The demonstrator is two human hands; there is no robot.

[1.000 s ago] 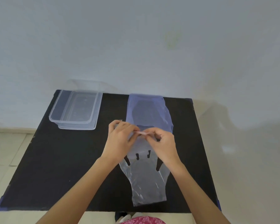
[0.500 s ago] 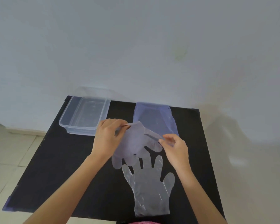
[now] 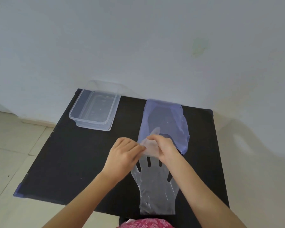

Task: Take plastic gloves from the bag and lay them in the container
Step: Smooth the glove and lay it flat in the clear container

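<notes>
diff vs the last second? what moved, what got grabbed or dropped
Both hands, left hand and right hand, came back together at the bag mouth, pinching a folded plastic glove that half a second ago was spread open between them. Unchanged: flat glove on the black table, container holds no gloves.

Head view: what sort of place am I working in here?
Probably a plain room at home, not a workshop: a small black table set against a bare pale wall, with a tiled floor beside it. Nothing industrial shows.
</notes>
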